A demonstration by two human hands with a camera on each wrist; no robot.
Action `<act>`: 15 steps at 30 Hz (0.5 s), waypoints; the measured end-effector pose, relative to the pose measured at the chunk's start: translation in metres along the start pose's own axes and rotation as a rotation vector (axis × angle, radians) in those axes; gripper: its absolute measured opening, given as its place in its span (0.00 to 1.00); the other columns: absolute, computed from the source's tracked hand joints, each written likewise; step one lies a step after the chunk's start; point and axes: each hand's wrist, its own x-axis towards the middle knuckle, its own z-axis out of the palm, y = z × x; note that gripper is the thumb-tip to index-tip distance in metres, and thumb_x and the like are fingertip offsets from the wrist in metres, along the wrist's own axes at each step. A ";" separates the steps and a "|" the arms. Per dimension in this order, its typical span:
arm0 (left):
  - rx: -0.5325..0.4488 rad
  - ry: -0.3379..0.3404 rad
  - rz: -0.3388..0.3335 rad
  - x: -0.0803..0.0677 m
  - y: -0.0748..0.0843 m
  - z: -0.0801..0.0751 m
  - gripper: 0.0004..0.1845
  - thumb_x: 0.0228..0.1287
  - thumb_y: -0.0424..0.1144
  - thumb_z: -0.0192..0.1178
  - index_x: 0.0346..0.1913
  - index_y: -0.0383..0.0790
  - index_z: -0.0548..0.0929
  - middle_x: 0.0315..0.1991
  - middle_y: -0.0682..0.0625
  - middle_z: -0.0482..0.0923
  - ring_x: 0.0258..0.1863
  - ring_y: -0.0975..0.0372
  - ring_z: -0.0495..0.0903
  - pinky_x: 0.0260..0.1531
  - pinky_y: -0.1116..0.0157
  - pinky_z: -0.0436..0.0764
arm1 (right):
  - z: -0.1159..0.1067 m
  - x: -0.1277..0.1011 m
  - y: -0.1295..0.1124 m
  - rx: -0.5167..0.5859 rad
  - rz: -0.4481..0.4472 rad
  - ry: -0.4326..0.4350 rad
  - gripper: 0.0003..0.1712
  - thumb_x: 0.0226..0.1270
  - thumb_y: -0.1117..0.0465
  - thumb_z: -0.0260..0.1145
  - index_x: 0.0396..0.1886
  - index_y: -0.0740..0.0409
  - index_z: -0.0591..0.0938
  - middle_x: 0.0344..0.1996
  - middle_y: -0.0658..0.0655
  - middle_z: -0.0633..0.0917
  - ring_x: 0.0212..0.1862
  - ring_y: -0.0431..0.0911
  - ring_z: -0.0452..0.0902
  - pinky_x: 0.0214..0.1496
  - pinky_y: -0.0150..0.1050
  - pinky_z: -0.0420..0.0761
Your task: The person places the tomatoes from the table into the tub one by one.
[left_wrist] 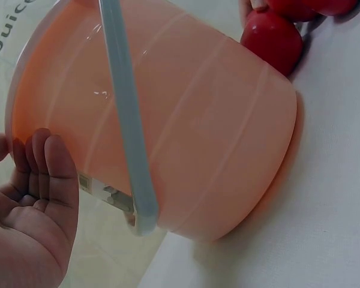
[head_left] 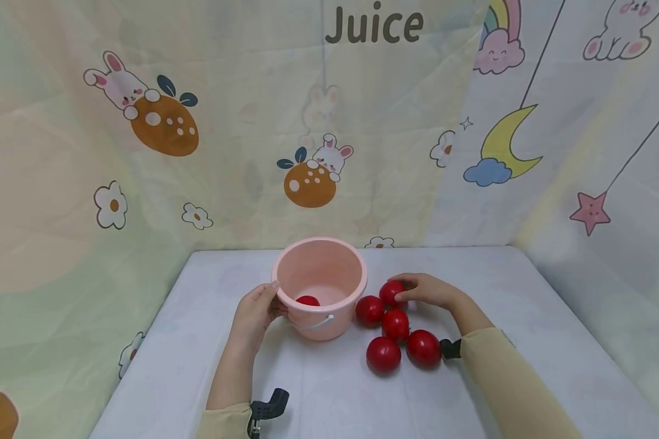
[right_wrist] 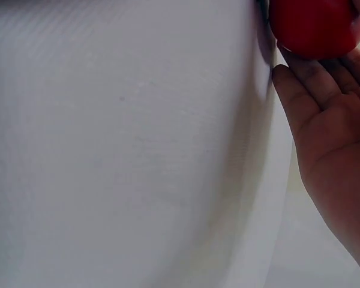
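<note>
A pink bucket point(head_left: 321, 320) stands on the table with its mouth tilted toward me, and one red round fruit point(head_left: 307, 300) shows inside. My left hand point(head_left: 256, 311) holds its left rim, thumb over the edge and fingers along the outer wall; in the left wrist view the bucket's pale handle point(left_wrist: 129, 114) hangs down across the wall. To the right of the bucket, my right hand point(head_left: 431, 291) grips the farthest red round fruit point(head_left: 391, 294) between thumb and fingers. That fruit point(right_wrist: 317, 27) lies against the fingers in the right wrist view.
Several more red round fruits point(head_left: 383, 355) sit close together on the white table point(head_left: 329, 402), right of the bucket and nearer to me. Behind the table hangs a printed cloth point(head_left: 241, 122), which also runs along both sides. A black wrist mount point(head_left: 271, 403) sits on each forearm.
</note>
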 end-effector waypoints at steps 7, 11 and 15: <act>0.002 0.004 -0.006 0.000 0.002 0.000 0.29 0.69 0.58 0.57 0.53 0.33 0.81 0.39 0.43 0.81 0.39 0.55 0.82 0.44 0.66 0.85 | -0.012 -0.002 -0.006 -0.031 0.014 0.025 0.36 0.55 0.38 0.72 0.64 0.34 0.75 0.59 0.47 0.79 0.65 0.50 0.68 0.64 0.58 0.74; -0.005 0.002 -0.004 0.000 0.001 0.000 0.29 0.69 0.58 0.57 0.52 0.31 0.81 0.39 0.43 0.81 0.39 0.54 0.82 0.45 0.65 0.85 | -0.022 -0.004 -0.012 -0.031 -0.003 0.034 0.37 0.56 0.38 0.72 0.66 0.36 0.74 0.62 0.50 0.78 0.67 0.52 0.68 0.64 0.59 0.74; -0.003 -0.001 0.003 0.000 0.001 0.000 0.30 0.68 0.59 0.57 0.52 0.32 0.81 0.39 0.44 0.81 0.38 0.55 0.82 0.45 0.65 0.85 | -0.029 -0.005 -0.020 -0.012 -0.029 0.028 0.36 0.58 0.40 0.71 0.67 0.38 0.74 0.61 0.51 0.78 0.66 0.53 0.68 0.64 0.59 0.74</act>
